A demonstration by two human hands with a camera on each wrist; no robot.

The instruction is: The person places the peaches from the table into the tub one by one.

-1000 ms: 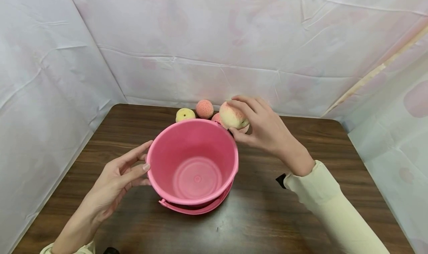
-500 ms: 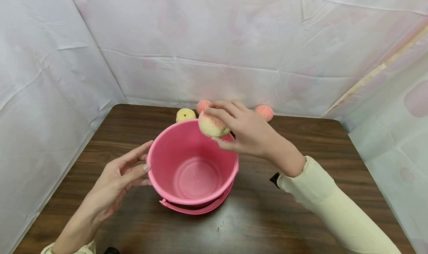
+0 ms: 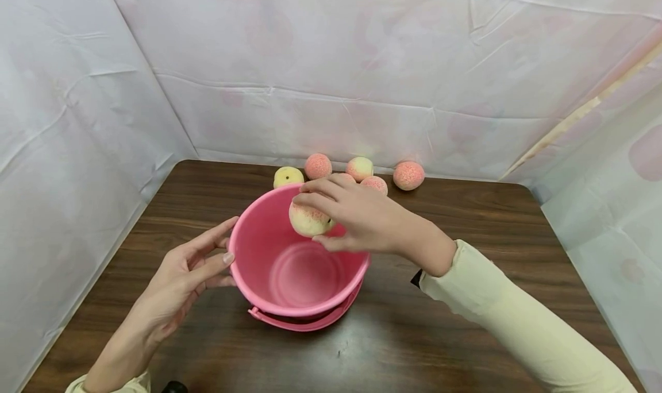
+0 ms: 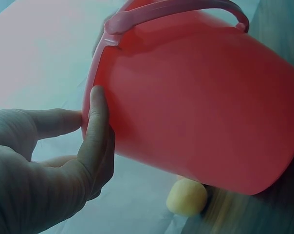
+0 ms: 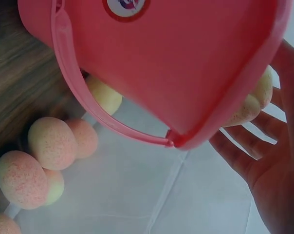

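Observation:
A pink bucket (image 3: 305,278) stands on the table, its mouth facing me and its handle hanging on the near side. My left hand (image 3: 176,284) holds the bucket's rim at its left side, as the left wrist view also shows with the thumb and fingers (image 4: 96,122) at the rim. Over the bucket's mouth, my right hand (image 3: 362,215) grips a pale yellow and pink peach (image 3: 309,219) between thumb and fingers. In the right wrist view, the bucket's rim partly hides that peach (image 5: 249,107).
Behind the bucket, several peaches lie near the back edge, among them a yellow one (image 3: 288,176), a pink one (image 3: 318,166) and another pink one (image 3: 408,176) farther right. Pale sheeting (image 3: 336,65) rises behind the dark wooden table (image 3: 465,232).
My right hand has carried the peach left and down, from beside the bucket's far right rim to over its mouth. The peaches behind have come into view. My left hand stays on the rim.

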